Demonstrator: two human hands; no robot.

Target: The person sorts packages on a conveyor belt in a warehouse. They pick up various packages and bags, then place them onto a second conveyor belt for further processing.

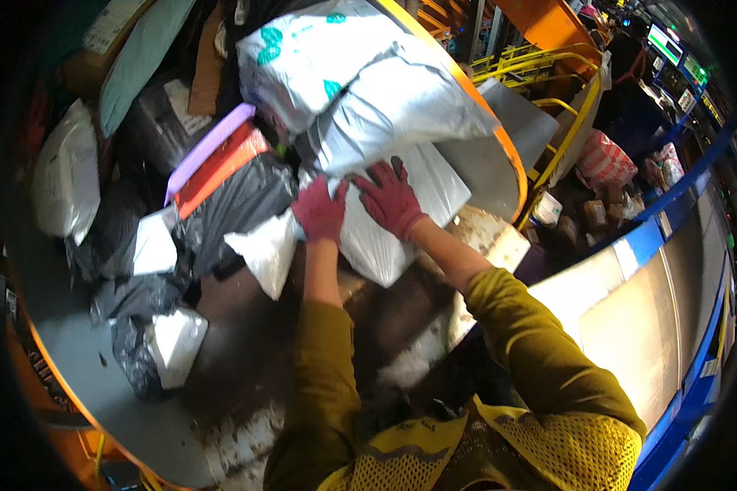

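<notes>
Both my hands wear dark red gloves and rest on parcels in a large chute with an orange rim. My left hand (320,210), thumb apart from the fingers, lies at the left edge of a grey plastic mailer (378,245), beside a small white pouch (267,251). On the same mailer my right hand (390,199) is spread, its fingertips close under a large silver plastic bag (399,104). Behind that bag sits a white bag with green marks (307,55). Black plastic-wrapped parcels (239,208) lie left of my hands.
A red parcel (221,166) and a purple one (209,150) lean at the left. The chute's orange rim (510,153) curves along the right. Beyond it are yellow rails (565,116), several parcels and a red-striped bag (605,161). A blue-edged conveyor (639,301) runs along my right.
</notes>
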